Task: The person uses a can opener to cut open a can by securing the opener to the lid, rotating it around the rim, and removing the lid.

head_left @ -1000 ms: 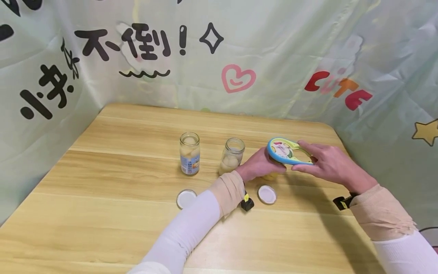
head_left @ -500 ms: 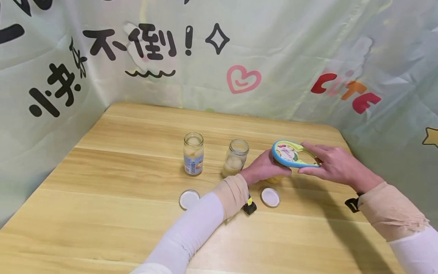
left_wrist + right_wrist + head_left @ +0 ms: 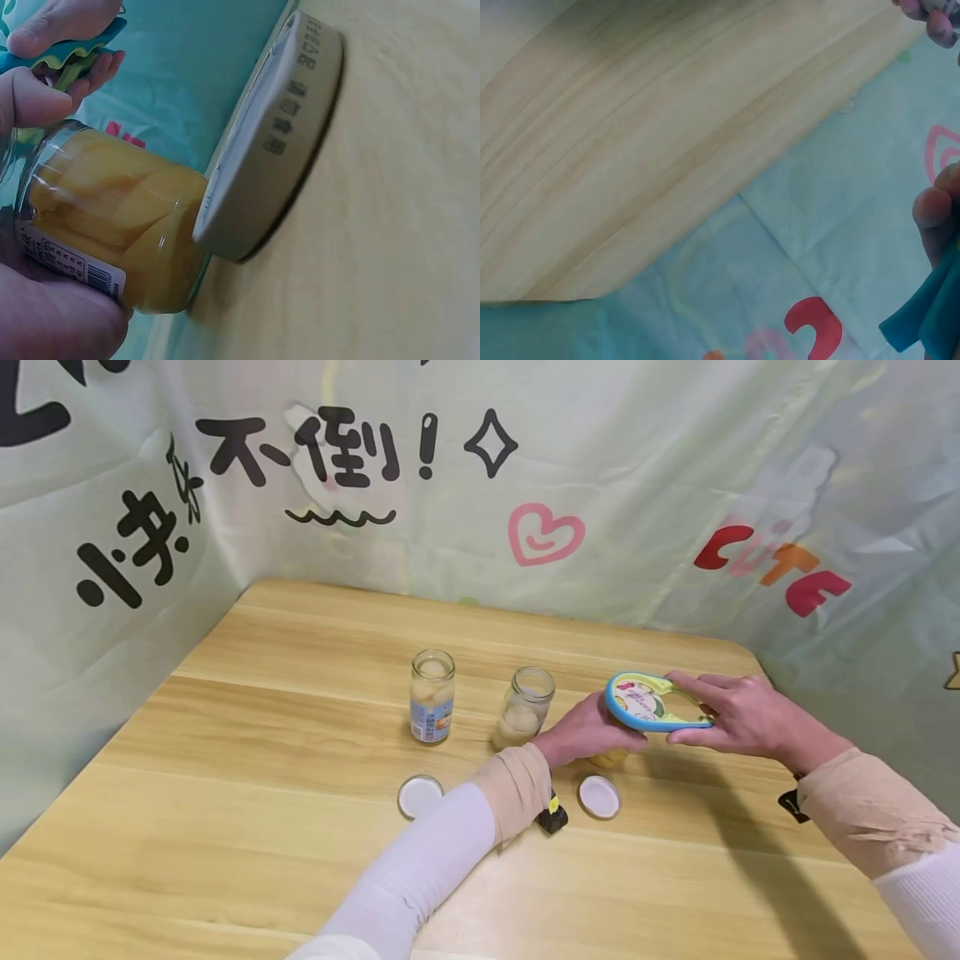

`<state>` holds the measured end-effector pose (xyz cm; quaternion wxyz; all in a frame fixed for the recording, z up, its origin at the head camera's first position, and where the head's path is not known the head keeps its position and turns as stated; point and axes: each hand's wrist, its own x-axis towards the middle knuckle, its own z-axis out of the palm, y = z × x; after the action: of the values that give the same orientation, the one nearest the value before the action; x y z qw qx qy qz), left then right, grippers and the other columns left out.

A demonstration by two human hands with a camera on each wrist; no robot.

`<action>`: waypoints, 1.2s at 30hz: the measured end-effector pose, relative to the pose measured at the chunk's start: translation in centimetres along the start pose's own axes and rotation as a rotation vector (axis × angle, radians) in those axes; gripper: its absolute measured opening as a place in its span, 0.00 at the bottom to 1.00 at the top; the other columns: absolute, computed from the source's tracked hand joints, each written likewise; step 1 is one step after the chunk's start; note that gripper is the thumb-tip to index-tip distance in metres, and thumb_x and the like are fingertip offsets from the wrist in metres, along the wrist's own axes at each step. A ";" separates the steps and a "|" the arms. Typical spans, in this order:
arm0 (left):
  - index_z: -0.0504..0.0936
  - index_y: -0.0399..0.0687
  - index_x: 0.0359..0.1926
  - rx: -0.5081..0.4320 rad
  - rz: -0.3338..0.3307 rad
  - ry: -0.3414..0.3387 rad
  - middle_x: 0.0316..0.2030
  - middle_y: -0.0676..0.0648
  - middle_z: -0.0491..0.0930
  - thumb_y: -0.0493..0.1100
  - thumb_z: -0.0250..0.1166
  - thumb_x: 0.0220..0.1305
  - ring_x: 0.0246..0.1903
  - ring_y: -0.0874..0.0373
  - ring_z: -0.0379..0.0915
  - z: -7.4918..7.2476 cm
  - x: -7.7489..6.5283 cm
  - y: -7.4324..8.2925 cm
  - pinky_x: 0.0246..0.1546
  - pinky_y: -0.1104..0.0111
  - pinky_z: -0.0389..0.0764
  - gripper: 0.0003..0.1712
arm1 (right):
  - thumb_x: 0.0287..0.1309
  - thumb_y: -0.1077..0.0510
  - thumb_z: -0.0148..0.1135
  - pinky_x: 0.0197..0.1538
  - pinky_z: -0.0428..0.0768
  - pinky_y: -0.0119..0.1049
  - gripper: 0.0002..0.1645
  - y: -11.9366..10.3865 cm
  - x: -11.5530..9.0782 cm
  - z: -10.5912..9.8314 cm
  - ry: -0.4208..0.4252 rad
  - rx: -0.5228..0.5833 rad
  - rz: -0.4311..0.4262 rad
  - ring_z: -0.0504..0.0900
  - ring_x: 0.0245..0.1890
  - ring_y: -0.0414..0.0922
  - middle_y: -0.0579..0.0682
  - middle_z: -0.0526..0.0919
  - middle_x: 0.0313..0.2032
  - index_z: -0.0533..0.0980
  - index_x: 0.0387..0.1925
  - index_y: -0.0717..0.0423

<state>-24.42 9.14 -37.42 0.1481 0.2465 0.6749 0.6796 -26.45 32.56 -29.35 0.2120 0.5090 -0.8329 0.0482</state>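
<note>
My left hand (image 3: 588, 731) grips a glass jar of yellow fruit pieces (image 3: 120, 202), its fingers curled round the side. Over the jar's top lies a jar opener (image 3: 657, 725) with a blue rim, yellow-green inner edge and printed round face. My right hand (image 3: 757, 718) holds the opener's two handles, thumb on one side and fingers on the other. The opener and left hand cover the jar's mouth in the head view. In the right wrist view only fingertips and the blue handle ends (image 3: 930, 307) show at the right edge.
Two lidless glass jars of pale fruit stand to the left, one with a blue label (image 3: 431, 718), another (image 3: 525, 710) beside my left wrist. Two lids lie on the wooden table (image 3: 225, 827): a left lid (image 3: 421, 797) and a right lid (image 3: 599, 797). A printed curtain (image 3: 450, 552) hangs behind.
The whole head view has slid, so table and things sit farther right in it. Both hands keep their grip on the jar and the opener, with little other visible movement.
</note>
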 end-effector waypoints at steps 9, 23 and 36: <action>0.72 0.60 0.55 0.052 -0.042 0.031 0.42 0.59 0.80 0.40 0.72 0.48 0.39 0.65 0.75 0.1 0.3 0.3 0.42 0.74 0.76 0.32 | 0.47 0.22 0.56 0.14 0.65 0.27 0.49 0.9 0.5 0.0 0.026 0.011 -0.083 0.57 0.14 0.28 0.40 0.72 0.23 0.76 0.53 0.59; 0.73 0.58 0.55 0.030 -0.039 0.030 0.42 0.58 0.80 0.38 0.72 0.49 0.40 0.65 0.76 0.0 0.3 0.1 0.44 0.74 0.75 0.31 | 0.45 0.23 0.60 0.14 0.66 0.26 0.49 1.5 1.0 -0.3 -0.016 -0.014 -0.122 0.58 0.14 0.29 0.41 0.71 0.23 0.76 0.53 0.59; 0.72 0.57 0.57 0.021 -0.035 -0.020 0.41 0.54 0.82 0.38 0.72 0.49 0.40 0.65 0.76 0.2 0.2 0.1 0.47 0.74 0.74 0.33 | 0.46 0.23 0.60 0.15 0.67 0.25 0.49 1.5 0.3 -0.4 -0.005 -0.003 -0.136 0.60 0.14 0.28 0.40 0.71 0.24 0.77 0.52 0.60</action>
<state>-24.49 9.42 -37.26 0.1641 0.2433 0.6845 0.6673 -27.75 33.08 -28.69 0.2136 0.5643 -0.7969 0.0310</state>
